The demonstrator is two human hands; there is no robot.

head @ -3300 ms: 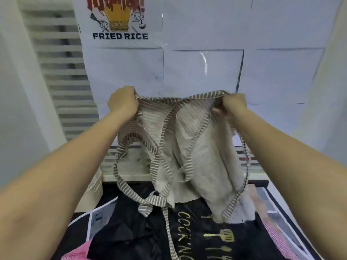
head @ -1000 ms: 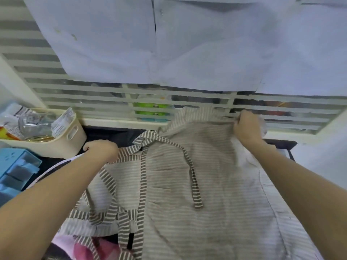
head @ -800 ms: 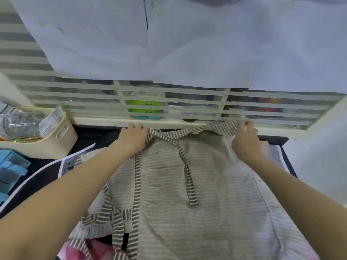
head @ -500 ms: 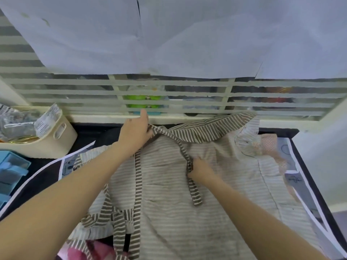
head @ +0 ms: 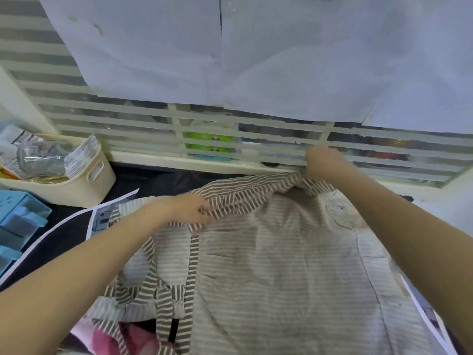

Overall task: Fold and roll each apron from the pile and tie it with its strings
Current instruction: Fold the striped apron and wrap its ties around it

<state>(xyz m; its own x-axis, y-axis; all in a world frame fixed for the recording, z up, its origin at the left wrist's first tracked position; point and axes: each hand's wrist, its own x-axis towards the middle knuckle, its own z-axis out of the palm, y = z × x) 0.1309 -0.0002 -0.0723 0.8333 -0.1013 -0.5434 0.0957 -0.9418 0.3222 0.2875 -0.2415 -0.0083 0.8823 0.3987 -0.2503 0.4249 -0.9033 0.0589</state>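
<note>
Both forearms are bare to the frame edge, no sleeves showing. The left hand (head: 189,208) and right hand (head: 323,161) wear nothing.

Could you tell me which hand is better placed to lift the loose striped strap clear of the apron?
Left, probably: the left hand already pinches the band where the striped strap hangs, while the right hand grips the apron at its far corner.

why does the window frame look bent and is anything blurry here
Head view: the wide-angle lens bows the slatted window into a curve; the right hand is smeared by motion blur, while the left hand and the striped apron read fairly sharp; light is soft and even, without glare.
</note>
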